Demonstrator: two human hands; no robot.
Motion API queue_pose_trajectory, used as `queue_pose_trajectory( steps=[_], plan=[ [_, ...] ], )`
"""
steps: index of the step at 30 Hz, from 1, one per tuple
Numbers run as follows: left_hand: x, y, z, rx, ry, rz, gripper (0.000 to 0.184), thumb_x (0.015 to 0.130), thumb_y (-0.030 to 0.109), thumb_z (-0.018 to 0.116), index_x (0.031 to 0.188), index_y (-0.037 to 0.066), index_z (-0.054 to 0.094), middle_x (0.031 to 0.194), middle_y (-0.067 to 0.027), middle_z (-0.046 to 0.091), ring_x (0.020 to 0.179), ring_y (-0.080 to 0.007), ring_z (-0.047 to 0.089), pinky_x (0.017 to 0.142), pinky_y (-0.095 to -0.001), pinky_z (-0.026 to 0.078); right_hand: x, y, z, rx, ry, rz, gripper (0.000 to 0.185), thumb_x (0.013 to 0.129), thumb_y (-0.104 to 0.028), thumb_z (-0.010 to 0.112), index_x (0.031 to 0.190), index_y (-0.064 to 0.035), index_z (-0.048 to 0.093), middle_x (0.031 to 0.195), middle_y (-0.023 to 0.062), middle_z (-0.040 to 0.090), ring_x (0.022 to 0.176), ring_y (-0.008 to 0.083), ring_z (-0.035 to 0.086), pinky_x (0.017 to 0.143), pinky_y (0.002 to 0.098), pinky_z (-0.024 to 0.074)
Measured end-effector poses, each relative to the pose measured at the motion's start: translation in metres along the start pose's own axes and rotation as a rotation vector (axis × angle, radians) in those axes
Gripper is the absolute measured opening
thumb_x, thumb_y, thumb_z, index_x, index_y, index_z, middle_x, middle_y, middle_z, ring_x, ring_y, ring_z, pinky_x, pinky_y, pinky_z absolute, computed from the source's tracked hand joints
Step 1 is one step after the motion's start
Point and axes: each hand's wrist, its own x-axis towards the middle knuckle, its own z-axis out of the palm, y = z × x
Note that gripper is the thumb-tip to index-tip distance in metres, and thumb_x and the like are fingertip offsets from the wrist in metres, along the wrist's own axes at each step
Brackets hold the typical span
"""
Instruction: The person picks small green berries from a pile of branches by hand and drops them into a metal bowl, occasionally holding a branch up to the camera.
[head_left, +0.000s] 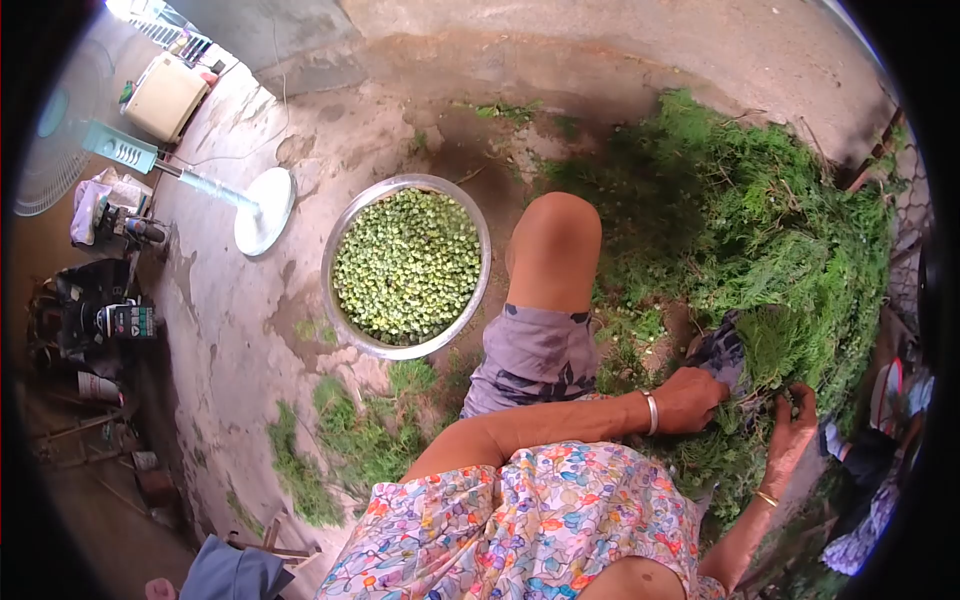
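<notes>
My left hand (690,400), with a silver bracelet at the wrist, is closed at the base of a green leafy sprig (772,345). Just to its right is my right hand (794,430), a gold bracelet on its wrist; its curled fingers pinch at the sprig's lower edge. The fan-shaped sprig lies over my patterned trouser leg. Behind and around both hands spreads a big heap of cut green branches (790,220). Left of my bare knee (555,240), a round metal basin (334,315) on the floor holds small green pods or fruits.
A standing fan (264,212) is at the upper left, near a cream box (168,97). Dark machinery (85,315) lines the left edge. Loose green sprigs (365,435) lie on the floor below the basin. A wall (620,50) runs along the top.
</notes>
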Motion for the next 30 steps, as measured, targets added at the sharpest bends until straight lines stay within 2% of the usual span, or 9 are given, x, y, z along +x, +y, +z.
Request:
queue_pose_trajectory(
  steps=[2, 6, 8, 11, 13, 15, 17, 24, 30],
  plan=[
    [0.001, -0.001, -0.001, -0.028, 0.003, 0.010, 0.020, 0.062, 0.007, 0.063, 0.079, 0.000, 0.056, 0.062, -0.0216, 0.057, 0.068, -0.0421, 0.058, 0.061, -0.0494, 0.045, -0.001, -0.004, 0.001, 0.278, 0.015, 0.096, 0.020, 0.079, 0.000, 0.058, 0.098, 0.0029, 0.053, 0.093, 0.0059, 0.055, 0.086, 0.0166, 0.051, 0.078, 0.0295, 0.0409],
    [0.001, 0.003, -0.003, -0.041, -0.005, 0.005, 0.017, 0.064, 0.008, 0.063, 0.078, -0.001, 0.055, 0.064, -0.0218, 0.057, 0.069, -0.0427, 0.058, 0.062, -0.0499, 0.045, 0.001, -0.001, -0.007, 0.113, 0.048, -0.025, 0.018, 0.080, -0.004, 0.059, 0.096, 0.0013, 0.054, 0.080, 0.0022, 0.054, 0.070, 0.0108, 0.050, 0.065, 0.0257, 0.0420],
    [-0.001, 0.002, -0.006, -0.067, -0.009, 0.022, 0.017, 0.064, 0.007, 0.062, 0.077, -0.001, 0.055, 0.064, -0.0220, 0.057, 0.069, -0.0428, 0.057, 0.062, -0.0499, 0.045, 0.002, -0.013, -0.026, 0.217, -0.178, 0.297, 0.016, 0.080, -0.009, 0.061, 0.092, -0.0006, 0.055, 0.068, -0.0019, 0.049, 0.052, 0.0046, 0.041, 0.047, 0.0210, 0.0349],
    [-0.003, 0.000, -0.006, -0.090, -0.023, 0.019, 0.017, 0.063, 0.007, 0.061, 0.077, 0.000, 0.056, 0.065, -0.0225, 0.057, 0.070, -0.0428, 0.057, 0.063, -0.0501, 0.045, 0.008, 0.013, -0.037, 0.375, -0.309, 0.279, 0.017, 0.080, -0.013, 0.062, 0.089, -0.0012, 0.055, 0.061, -0.0040, 0.046, 0.044, 0.0019, 0.032, 0.036, 0.0201, 0.0225],
    [-0.004, -0.005, -0.004, -0.085, -0.027, 0.002, 0.017, 0.063, 0.007, 0.060, 0.078, 0.000, 0.056, 0.066, -0.0226, 0.057, 0.071, -0.0427, 0.058, 0.064, -0.0502, 0.045, 0.011, 0.020, -0.042, 0.494, -0.209, 0.296, 0.016, 0.081, -0.015, 0.062, 0.089, -0.0013, 0.056, 0.061, -0.0037, 0.045, 0.045, 0.0022, 0.034, 0.037, 0.0197, 0.0220],
    [-0.005, -0.009, -0.004, -0.126, -0.044, 0.000, 0.017, 0.062, 0.007, 0.058, 0.078, 0.000, 0.057, 0.067, -0.0234, 0.057, 0.071, -0.0424, 0.058, 0.064, -0.0503, 0.045, 0.012, 0.004, -0.044, 0.217, -0.149, 0.311, 0.017, 0.082, -0.016, 0.061, 0.091, -0.0022, 0.057, 0.061, -0.0035, 0.046, 0.045, 0.0026, 0.035, 0.038, 0.0206, 0.0249],
    [-0.005, -0.014, 0.002, -0.081, -0.107, -0.052, 0.018, 0.063, 0.006, 0.057, 0.080, -0.001, 0.058, 0.069, -0.0244, 0.058, 0.071, -0.0422, 0.058, 0.064, -0.0492, 0.046, 0.009, 0.007, -0.033, -0.039, -0.164, 0.069, 0.019, 0.083, -0.016, 0.060, 0.097, -0.0034, 0.059, 0.064, -0.0014, 0.050, 0.050, 0.0041, 0.037, 0.043, 0.0215, 0.0303],
    [-0.009, -0.027, -0.006, -0.184, -0.072, 0.006, 0.015, 0.064, 0.004, 0.061, 0.077, -0.002, 0.057, 0.065, -0.0228, 0.057, 0.064, -0.0404, 0.058, 0.058, -0.0455, 0.047, -0.002, -0.033, -0.011, 0.831, 0.129, 0.559, 0.014, 0.085, -0.014, 0.060, 0.090, -0.0007, 0.063, 0.065, 0.0030, 0.055, 0.051, 0.0077, 0.046, 0.041, 0.0199, 0.0301],
    [-0.004, -0.011, -0.021, -0.222, -0.059, -0.100, 0.011, 0.064, 0.002, 0.064, 0.072, -0.003, 0.057, 0.066, -0.0231, 0.057, 0.065, -0.0408, 0.058, 0.054, -0.0410, 0.045, -0.012, -0.031, -0.015, 0.705, 0.204, 0.382, 0.018, 0.083, -0.017, 0.066, 0.089, -0.0004, 0.065, 0.064, 0.0022, 0.057, 0.053, 0.0057, 0.047, 0.039, 0.0180, 0.0304]
  ],
)
